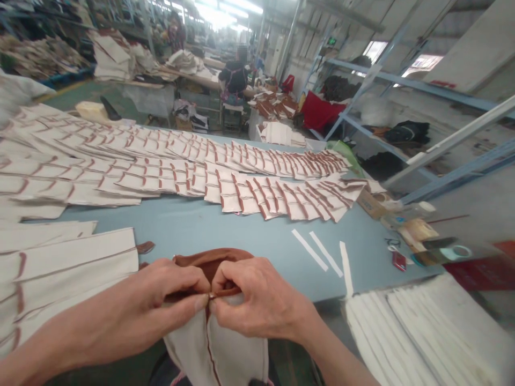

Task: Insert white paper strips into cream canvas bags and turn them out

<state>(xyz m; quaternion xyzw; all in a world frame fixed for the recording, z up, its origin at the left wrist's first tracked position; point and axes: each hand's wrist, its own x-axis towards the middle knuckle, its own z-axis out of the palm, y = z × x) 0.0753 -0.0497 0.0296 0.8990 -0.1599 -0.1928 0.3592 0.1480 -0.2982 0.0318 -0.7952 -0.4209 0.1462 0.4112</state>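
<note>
A cream sewn fabric piece [237, 348] with a brown inner band hangs at the table's near edge, a brown-edged seam running down its middle. Its upper edge curves into an open loop. My left hand [161, 300] pinches this edge between thumb and fingers, left of the seam. Close beside it, my right hand [257, 295] grips the edge on the other side, its fingers curled in. The fingertips of both hands nearly meet at the top of the seam, where a small shiny bit shows, too small to name.
Long overlapping rows of cream panels with brown strips [241, 193] cover the blue table [181, 225]. More panels [80, 262] lie at left. White strips [309, 249], a tape roll [456, 252] and a cream stack [402, 332] are at right. A person [233, 80] sits farther back.
</note>
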